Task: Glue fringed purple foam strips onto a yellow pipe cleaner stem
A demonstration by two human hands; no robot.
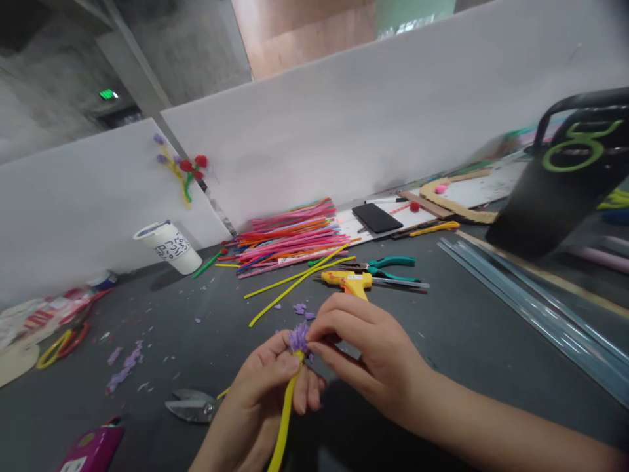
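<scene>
My left hand (pixel 268 383) is closed on a yellow pipe cleaner (pixel 284 419), whose lower end hangs toward me. At its top sits a tuft of purple pipe cleaner pieces (pixel 298 337), like a flower head. The thumb and fingertips of my right hand (pixel 361 351) pinch the right side of that purple tuft. Whether a separate loose piece is between those fingertips is hidden. Purple scraps (pixel 301 308) lie on the table just beyond my hands, and two yellow pipe cleaners (pixel 295 283) lie crossed behind them.
A yellow glue gun (pixel 351 280) and teal-handled pliers (pixel 393 263) lie past my right hand. Pruning shears (pixel 191 406) are beside my left wrist. Farther back are piled pipe cleaners (pixel 295 239), a white cup (pixel 171 248) and a phone (pixel 377 217). Clear strips (pixel 531 308) and a black container (pixel 550 183) stand right.
</scene>
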